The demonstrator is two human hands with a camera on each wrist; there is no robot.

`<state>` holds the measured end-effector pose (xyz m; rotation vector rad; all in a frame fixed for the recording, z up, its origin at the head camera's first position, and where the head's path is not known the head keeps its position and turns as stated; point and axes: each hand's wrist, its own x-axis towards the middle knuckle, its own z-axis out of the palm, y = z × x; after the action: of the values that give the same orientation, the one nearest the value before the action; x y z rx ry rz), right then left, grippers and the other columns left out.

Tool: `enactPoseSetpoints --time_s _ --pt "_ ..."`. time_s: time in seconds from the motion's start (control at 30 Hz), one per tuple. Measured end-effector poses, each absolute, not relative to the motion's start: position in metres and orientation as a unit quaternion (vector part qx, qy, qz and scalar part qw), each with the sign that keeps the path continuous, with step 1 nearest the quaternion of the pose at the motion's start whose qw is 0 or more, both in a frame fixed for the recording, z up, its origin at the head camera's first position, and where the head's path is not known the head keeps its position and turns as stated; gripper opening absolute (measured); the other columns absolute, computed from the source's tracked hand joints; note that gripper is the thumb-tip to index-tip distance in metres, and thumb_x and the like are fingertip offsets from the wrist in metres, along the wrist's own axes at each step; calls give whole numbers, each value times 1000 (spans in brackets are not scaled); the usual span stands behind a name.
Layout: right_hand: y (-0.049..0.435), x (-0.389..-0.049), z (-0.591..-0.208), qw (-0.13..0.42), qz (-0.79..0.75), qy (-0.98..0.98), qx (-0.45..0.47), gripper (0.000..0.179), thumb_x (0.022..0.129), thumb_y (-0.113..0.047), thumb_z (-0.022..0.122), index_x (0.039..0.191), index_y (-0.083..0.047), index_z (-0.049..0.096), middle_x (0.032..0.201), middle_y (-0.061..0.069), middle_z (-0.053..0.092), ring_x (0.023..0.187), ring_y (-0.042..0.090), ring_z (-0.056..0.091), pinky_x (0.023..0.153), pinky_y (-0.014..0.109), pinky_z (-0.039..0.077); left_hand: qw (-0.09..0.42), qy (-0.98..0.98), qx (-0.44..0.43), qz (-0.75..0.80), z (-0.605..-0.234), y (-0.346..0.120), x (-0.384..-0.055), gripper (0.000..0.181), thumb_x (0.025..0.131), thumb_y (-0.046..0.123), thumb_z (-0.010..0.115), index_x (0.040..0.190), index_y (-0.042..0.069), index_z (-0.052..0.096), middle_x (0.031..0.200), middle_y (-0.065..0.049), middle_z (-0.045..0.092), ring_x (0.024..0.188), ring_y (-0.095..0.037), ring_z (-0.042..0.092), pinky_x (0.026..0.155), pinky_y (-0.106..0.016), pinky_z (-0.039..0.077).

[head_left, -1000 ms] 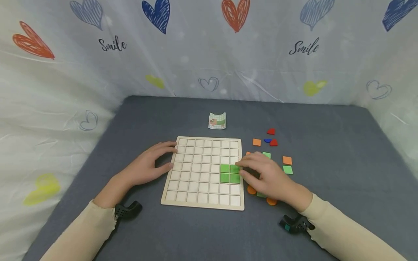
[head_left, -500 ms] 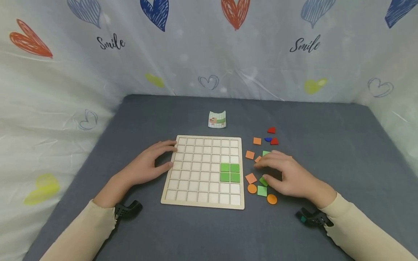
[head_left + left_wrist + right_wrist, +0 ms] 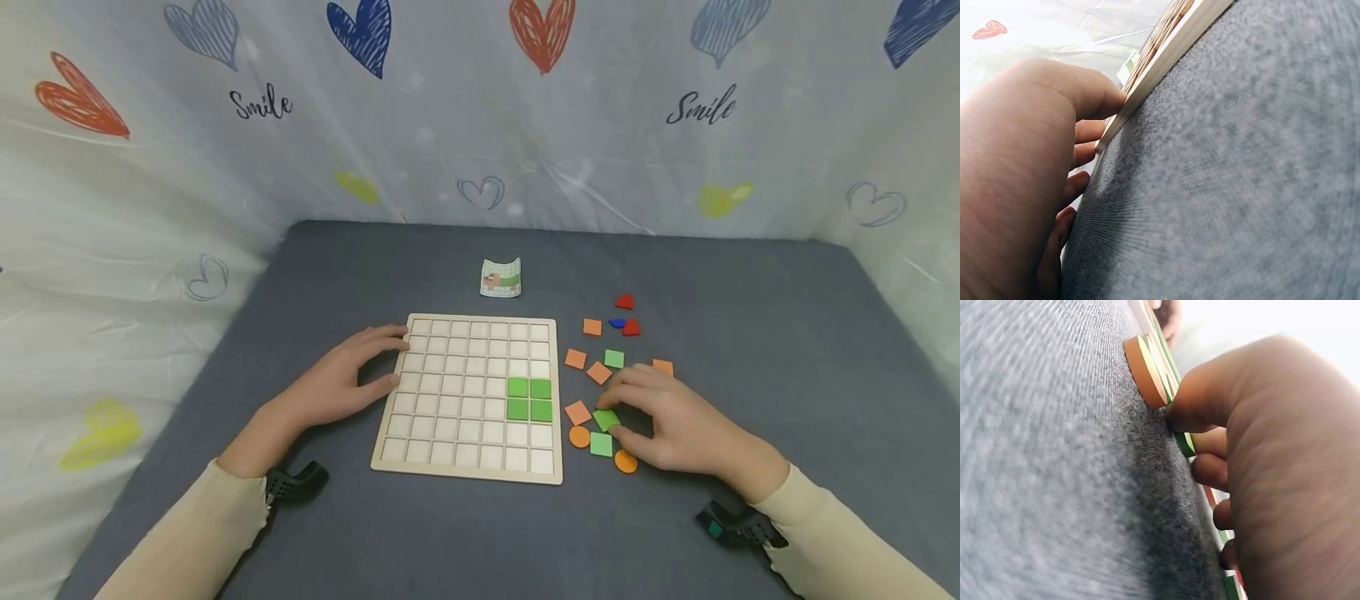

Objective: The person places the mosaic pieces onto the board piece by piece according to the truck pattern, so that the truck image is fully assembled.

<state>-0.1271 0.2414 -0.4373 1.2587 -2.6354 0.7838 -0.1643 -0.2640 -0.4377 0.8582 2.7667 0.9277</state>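
A pale wooden grid board (image 3: pixel 444 408) lies flat on the cloth, with several green square tiles (image 3: pixel 517 409) in cells at its right side. My left hand (image 3: pixel 337 372) rests along the board's left edge, thumb and fingertips touching the rim; in the left wrist view the thumb (image 3: pixel 1100 97) meets the board's side (image 3: pixel 1166 62). Right of the board, my right hand (image 3: pixel 667 417) has thumb and index finger at opposite edges of a loose green square tile (image 3: pixel 604 420), pinching it at the table. In the right wrist view that green tile (image 3: pixel 1184 444) shows between those fingers, partly hidden.
Around the right hand lie orange squares (image 3: pixel 577 412), orange discs (image 3: pixel 626 462), another green square (image 3: pixel 601 444), red pieces (image 3: pixel 625 302) and a blue piece (image 3: pixel 617 322). A small picture card (image 3: pixel 500 278) stands behind the board. A patterned curtain (image 3: pixel 420 125) hangs behind the table.
My right hand has moved right, away from the green tiles on the board, then slightly down to the loose green tile. The left hand has stayed at the board's edge.
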Motion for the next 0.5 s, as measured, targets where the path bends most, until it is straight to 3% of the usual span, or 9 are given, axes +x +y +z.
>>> enactPoseSetpoints --time_s 0.5 --pt "241 -133 -442 93 260 -866 417 27 87 -16 89 108 -24 75 111 -18 67 99 1 61 84 19 52 54 910 281 301 -437 -263 -163 53 110 35 71 157 18 58 174 -4 38 162 -34 33 124 -65 35"
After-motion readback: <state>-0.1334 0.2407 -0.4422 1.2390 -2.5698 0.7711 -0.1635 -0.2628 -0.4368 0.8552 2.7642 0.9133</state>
